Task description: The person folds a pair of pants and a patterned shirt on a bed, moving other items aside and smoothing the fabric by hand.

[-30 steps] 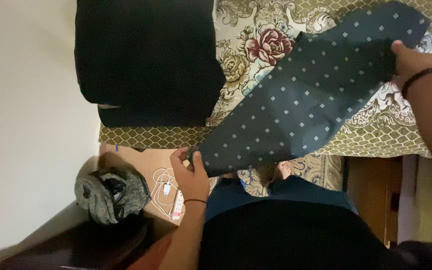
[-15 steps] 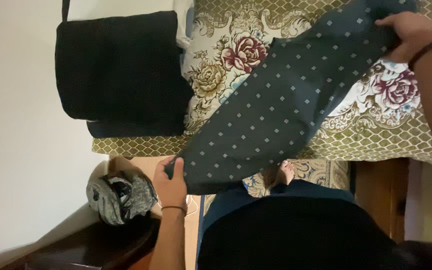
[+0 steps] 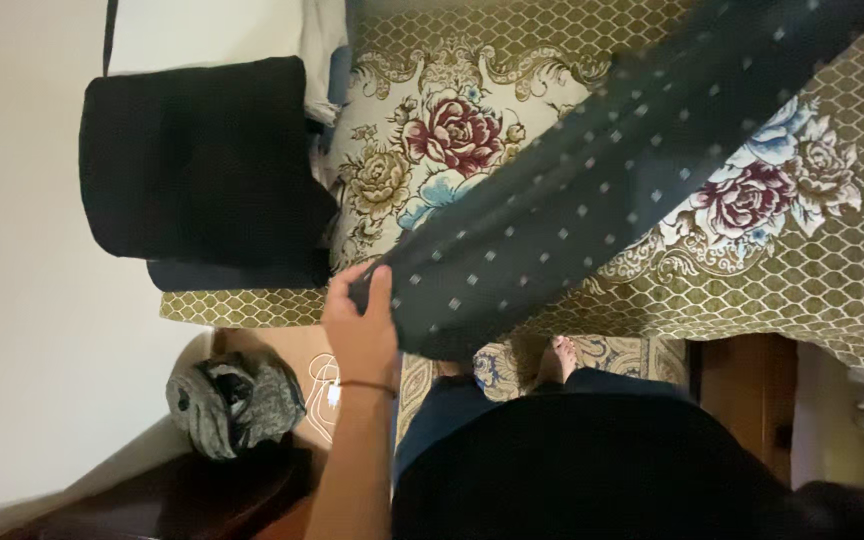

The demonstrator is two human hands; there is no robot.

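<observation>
My left hand (image 3: 360, 322) grips the lower corner of a dark teal cloth with small pale diamond dots (image 3: 592, 190). The cloth stretches diagonally up and to the right over a bed covered by an olive floral bedspread (image 3: 432, 140), and its far end runs out of view at the top right. My right hand is out of view beyond that corner. A thin dark band circles my left wrist.
A stack of folded dark clothes (image 3: 192, 160) lies on the bed's left part, against a pale wall. A crumpled grey patterned cloth (image 3: 235, 400) rests on dark wooden furniture at lower left. White cables and a charger (image 3: 330, 390) lie on the floor. My feet stand on a patterned rug (image 3: 512, 360).
My left hand rose toward the bed edge with the cloth corner. My right hand carried the other end up and right, out of view. The view shifted, so the bed appears lower.
</observation>
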